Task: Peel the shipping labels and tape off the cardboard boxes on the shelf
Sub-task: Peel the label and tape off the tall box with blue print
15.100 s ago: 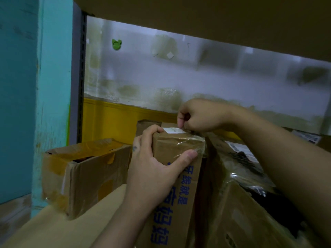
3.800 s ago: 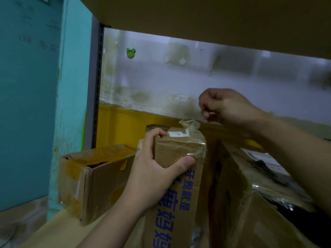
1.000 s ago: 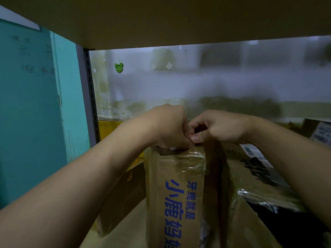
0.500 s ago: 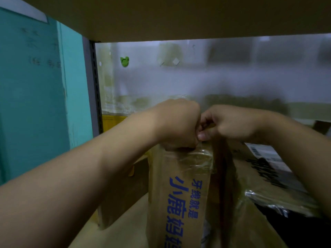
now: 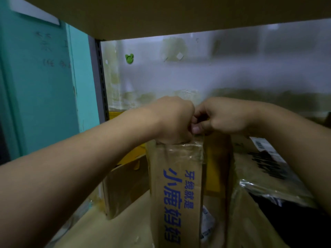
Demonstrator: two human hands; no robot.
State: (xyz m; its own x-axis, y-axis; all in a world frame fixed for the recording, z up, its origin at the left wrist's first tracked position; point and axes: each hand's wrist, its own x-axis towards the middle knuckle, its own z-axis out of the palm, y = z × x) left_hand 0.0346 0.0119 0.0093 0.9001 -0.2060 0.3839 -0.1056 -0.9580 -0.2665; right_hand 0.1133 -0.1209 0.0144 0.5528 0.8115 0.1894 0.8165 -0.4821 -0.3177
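A tall narrow cardboard box (image 5: 176,190) with blue printed characters stands upright on the shelf, with clear tape (image 5: 186,148) wrinkled across its upper end. My left hand (image 5: 174,120) is curled over the box's top left, knuckles toward me. My right hand (image 5: 221,116) is fisted right beside it at the top right corner, thumb and fingers pinching something at the tape's edge. The two hands touch each other. The box's top face and its small white label are hidden under them.
An open box (image 5: 125,183) with yellow tape stands to the left. A larger box (image 5: 259,178) wrapped in shiny film with a barcode label (image 5: 263,145) lies to the right. A shelf board (image 5: 179,13) runs close overhead. A teal wall and a metal upright (image 5: 99,83) close the left side.
Since half a second ago both hands stay clamped together on the box top, shifted very slightly. Several seconds ago my left hand gripped the box's side while the right pulled tape upward.
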